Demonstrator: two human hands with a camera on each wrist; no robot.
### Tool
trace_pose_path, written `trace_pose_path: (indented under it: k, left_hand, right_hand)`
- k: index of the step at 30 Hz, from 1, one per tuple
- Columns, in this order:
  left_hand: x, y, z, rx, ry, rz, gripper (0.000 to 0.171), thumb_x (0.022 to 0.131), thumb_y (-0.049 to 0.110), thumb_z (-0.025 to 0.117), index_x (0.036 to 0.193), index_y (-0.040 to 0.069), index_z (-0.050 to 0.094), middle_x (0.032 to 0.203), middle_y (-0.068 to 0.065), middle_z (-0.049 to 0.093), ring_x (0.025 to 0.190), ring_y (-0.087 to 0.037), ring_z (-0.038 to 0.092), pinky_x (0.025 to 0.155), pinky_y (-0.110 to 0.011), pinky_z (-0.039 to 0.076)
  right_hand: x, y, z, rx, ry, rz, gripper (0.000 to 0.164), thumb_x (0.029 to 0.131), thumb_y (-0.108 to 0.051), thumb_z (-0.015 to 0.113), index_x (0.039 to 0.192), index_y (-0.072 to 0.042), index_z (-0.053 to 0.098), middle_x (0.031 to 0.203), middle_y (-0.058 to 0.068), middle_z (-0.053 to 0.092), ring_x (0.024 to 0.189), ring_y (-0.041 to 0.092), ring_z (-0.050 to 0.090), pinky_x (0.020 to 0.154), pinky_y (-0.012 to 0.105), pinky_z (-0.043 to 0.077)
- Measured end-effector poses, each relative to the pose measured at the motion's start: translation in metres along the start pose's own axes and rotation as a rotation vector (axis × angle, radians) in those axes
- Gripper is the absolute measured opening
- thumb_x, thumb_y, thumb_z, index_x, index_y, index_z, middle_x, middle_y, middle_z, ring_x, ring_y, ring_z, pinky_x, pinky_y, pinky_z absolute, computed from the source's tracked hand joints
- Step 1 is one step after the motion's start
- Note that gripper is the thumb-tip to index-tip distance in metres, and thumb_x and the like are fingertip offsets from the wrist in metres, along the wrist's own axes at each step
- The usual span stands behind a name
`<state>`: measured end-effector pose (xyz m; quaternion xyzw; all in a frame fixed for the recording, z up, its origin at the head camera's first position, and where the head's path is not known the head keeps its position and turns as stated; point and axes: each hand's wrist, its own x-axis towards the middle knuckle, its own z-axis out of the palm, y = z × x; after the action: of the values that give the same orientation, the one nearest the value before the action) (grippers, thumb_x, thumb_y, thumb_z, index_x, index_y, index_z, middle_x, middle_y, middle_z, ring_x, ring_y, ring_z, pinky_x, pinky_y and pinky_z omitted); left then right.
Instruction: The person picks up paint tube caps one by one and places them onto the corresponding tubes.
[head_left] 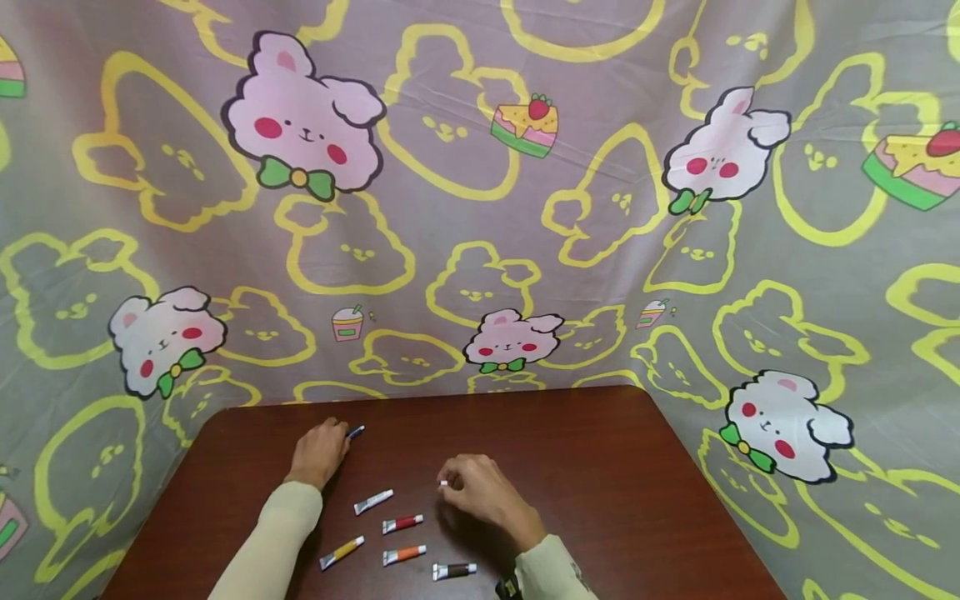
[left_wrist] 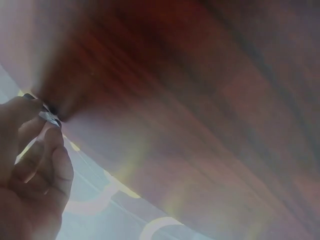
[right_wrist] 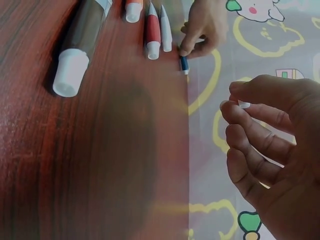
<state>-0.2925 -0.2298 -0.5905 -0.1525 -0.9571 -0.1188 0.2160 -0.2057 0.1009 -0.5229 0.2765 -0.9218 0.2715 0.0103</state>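
At the far left of the table my left hand (head_left: 321, 450) pinches a dark blue paint tube (head_left: 356, 432), its narrow pale tip pointing right. The left wrist view shows the crimped silvery end (left_wrist: 50, 117) between the fingertips. My right hand (head_left: 483, 490) is raised over the middle of the table and pinches a small white cap-like piece (right_wrist: 244, 105) between thumb and fingers. Nearer lie several capped paint tubes: a white one (head_left: 372, 501), a red one (head_left: 402, 524), an orange one (head_left: 404, 555), a yellow one (head_left: 342, 552) and a dark brown one (head_left: 454, 571).
The reddish-brown wooden table (head_left: 585, 475) has rounded far corners. A grey curtain (head_left: 465, 225) printed with rabbits and yellow outlines hangs behind it and along both sides. A dark wristband (head_left: 508, 588) shows at the right sleeve.
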Motion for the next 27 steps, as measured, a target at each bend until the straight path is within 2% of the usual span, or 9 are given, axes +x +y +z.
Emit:
trace_pose_path:
  k: [2,4,6,9,11,15,18,27]
  left_hand:
    - [-0.002,-0.003,0.002,-0.028,0.026,0.022,0.014,0.086,0.002,0.08,0.089,0.001,0.067,0.083,-0.016,0.062,0.071,-0.04,0.068,0.062,-0.055,0.058]
    - [-0.004,-0.012,0.016,-0.025,0.069,0.058,0.01,0.089,0.008,0.076,0.09,0.004,0.067,0.084,-0.014,0.062,0.07,-0.038,0.067,0.06,-0.057,0.056]
    - [-0.004,-0.011,0.015,-0.047,0.071,0.082,0.01,0.09,0.01,0.075,0.09,0.006,0.066,0.084,-0.013,0.061,0.069,-0.036,0.066,0.06,-0.059,0.055]
    - [-0.004,-0.005,0.008,-0.063,0.039,0.09,0.011,0.091,0.011,0.076,0.091,0.007,0.066,0.084,-0.011,0.059,0.069,-0.034,0.065,0.06,-0.057,0.055]
    - [-0.003,0.007,-0.01,-0.091,-0.021,0.074,0.015,0.089,0.007,0.08,0.091,0.005,0.066,0.084,-0.011,0.059,0.07,-0.034,0.065,0.061,-0.054,0.056]
    - [-0.002,0.02,-0.023,-0.064,-0.075,0.063,0.013,0.092,0.008,0.081,0.093,0.006,0.068,0.084,-0.008,0.059,0.072,-0.03,0.065,0.064,-0.05,0.057]
    - [-0.003,0.029,-0.031,-0.06,-0.075,0.075,0.013,0.092,0.01,0.081,0.093,0.007,0.069,0.083,-0.006,0.058,0.072,-0.028,0.064,0.064,-0.048,0.056]
    - [-0.009,0.05,-0.046,-0.074,-0.006,0.142,0.015,0.086,0.009,0.084,0.093,0.006,0.071,0.08,-0.003,0.057,0.067,-0.019,0.056,0.062,-0.041,0.053]
  right_hand:
    - [0.0,0.001,0.0,0.016,0.004,0.009,0.009,0.095,-0.015,0.08,0.104,-0.013,0.081,0.092,-0.009,0.075,0.082,-0.003,0.063,0.074,0.018,0.053]
    - [-0.001,0.001,0.0,0.027,0.01,0.013,0.01,0.095,-0.014,0.08,0.105,-0.012,0.081,0.091,-0.009,0.075,0.082,-0.003,0.063,0.074,0.018,0.053]
    - [-0.001,0.002,0.0,0.031,0.019,0.007,0.009,0.095,-0.013,0.08,0.105,-0.011,0.081,0.091,-0.008,0.076,0.082,-0.002,0.064,0.074,0.018,0.053]
    - [-0.001,0.002,-0.001,0.033,0.025,-0.009,0.009,0.096,-0.013,0.079,0.105,-0.011,0.081,0.091,-0.007,0.077,0.082,-0.001,0.065,0.074,0.019,0.054]
    - [-0.001,0.002,-0.002,0.03,0.027,-0.018,0.008,0.096,-0.013,0.08,0.104,-0.011,0.081,0.092,-0.006,0.077,0.082,-0.001,0.065,0.075,0.019,0.054]
    - [-0.001,0.001,-0.003,0.032,0.014,-0.014,0.009,0.098,-0.015,0.08,0.105,-0.011,0.082,0.095,-0.006,0.078,0.083,-0.002,0.066,0.076,0.02,0.055]
    - [-0.002,0.0,-0.004,0.039,0.005,-0.012,0.011,0.098,-0.014,0.079,0.107,-0.009,0.083,0.098,-0.004,0.08,0.084,-0.001,0.068,0.076,0.02,0.056]
    - [-0.005,0.001,-0.005,0.046,0.038,0.006,0.009,0.097,-0.014,0.081,0.105,-0.01,0.081,0.095,-0.004,0.079,0.084,0.0,0.068,0.075,0.02,0.056]
